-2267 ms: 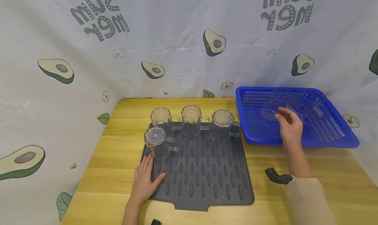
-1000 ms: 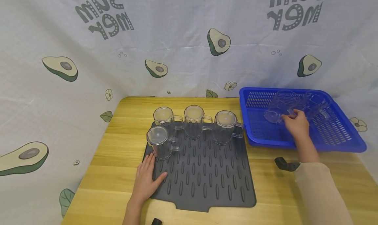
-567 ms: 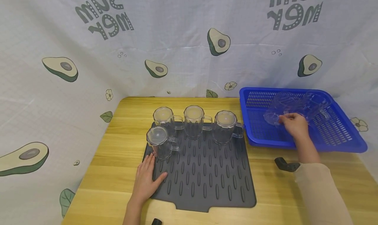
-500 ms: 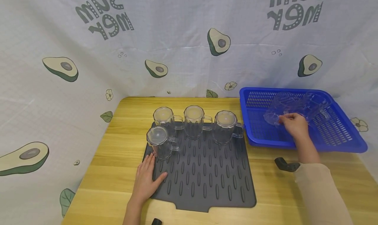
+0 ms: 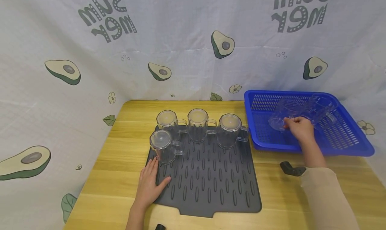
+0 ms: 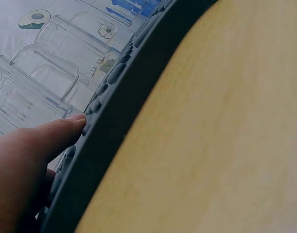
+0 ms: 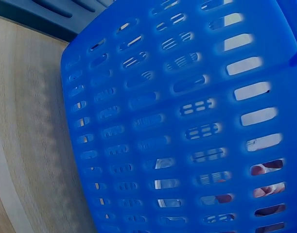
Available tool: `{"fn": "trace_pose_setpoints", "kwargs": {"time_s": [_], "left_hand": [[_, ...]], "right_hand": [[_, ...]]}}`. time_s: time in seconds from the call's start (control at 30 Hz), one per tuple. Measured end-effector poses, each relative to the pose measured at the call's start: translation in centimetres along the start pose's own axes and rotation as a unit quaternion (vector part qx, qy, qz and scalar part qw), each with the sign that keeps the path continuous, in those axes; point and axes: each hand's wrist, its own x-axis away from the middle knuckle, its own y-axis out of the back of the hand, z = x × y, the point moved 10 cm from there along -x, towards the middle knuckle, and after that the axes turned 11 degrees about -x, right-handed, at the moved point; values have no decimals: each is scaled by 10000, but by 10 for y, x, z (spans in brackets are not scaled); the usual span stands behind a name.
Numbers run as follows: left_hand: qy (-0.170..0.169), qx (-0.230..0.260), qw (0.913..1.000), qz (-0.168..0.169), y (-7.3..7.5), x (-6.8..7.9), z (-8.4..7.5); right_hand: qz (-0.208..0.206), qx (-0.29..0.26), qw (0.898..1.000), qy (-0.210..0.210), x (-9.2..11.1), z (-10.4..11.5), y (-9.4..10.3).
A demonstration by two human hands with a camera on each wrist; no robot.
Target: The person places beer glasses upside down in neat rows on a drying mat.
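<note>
Over there, the right hand (image 5: 301, 129) pinches a clear glass mug (image 5: 281, 114) inside a blue slotted plastic basket (image 5: 274, 146), fingers curled, the left hand (image 5: 147, 186) resting outspread on a dark-grey ridged mat (image 5: 208, 186), near four upturned glass mugs (image 5: 197, 126).

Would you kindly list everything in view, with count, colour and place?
Table: one, yellowish wood, foreground
Mat: one, dark grey, centre of table
Basket: one, blue, table's right rear
Upturned mugs: four, clear, on mat's back and left
Basket mugs: at least two, clear, inside basket
Backdrop: one, white with avocados and lettering, behind table
Wrist fittings: two, black, one by each wrist
Sleeve: one, beige, right arm
Left hand: one, bare, mat's left edge
Right hand: one, bare, gripping basket mug
</note>
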Motion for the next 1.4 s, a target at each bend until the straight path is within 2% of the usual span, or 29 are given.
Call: {"fn": "trace_pose_setpoints", "kwargs": {"time_s": [0.3,0.6,0.9,1.2,1.4], "left_hand": [[-7,-17,10000,-4,0,-1,-1],[47,21,10000,34,2,1,-1],[-43,-16,9999,-147,5,1,-3],[-1,-19,10000,17,3,1,-4],[82,-5,9999,127,2,1,-3]], "right_hand": [[-265,-253,9992,127,0,2,6],[-764,-346,9962,228,4,6,11],[-782,-800,9935,206,8,6,12],[-726,-1686,9813,583,12,13,14],[-782,-2044,9719,870,18,20,15]]}}
